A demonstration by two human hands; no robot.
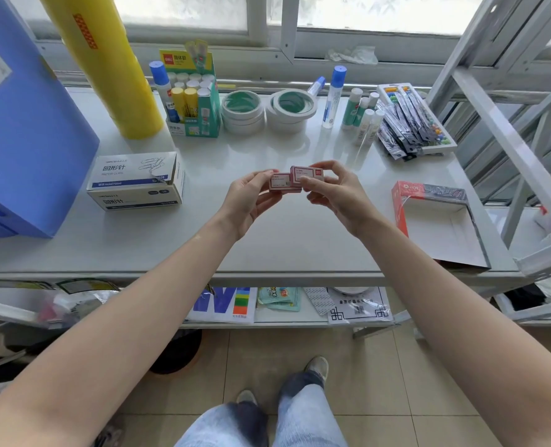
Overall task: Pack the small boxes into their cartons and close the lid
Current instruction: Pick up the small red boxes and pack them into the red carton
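Two small pink boxes are held together above the middle of the white table [267, 240]. My left hand [251, 201] grips the left small pink box [280, 182]. My right hand [335, 195] pinches the right small pink box [306, 174], which sits slightly higher and overlaps the other. An open red carton [435, 221] lies at the right with its lid folded back and a white inside that shows nothing in it. A white and blue paper-clip carton [135, 180] stands at the left, its lid down.
A blue file box [25, 140] and a yellow roll [106, 66] stand at the left. At the back are a glue-stick display box [196, 98], tape rolls [267, 111], glue bottles [334, 95] and packed pens [406, 124]. A white metal frame [509, 140] rises at the right.
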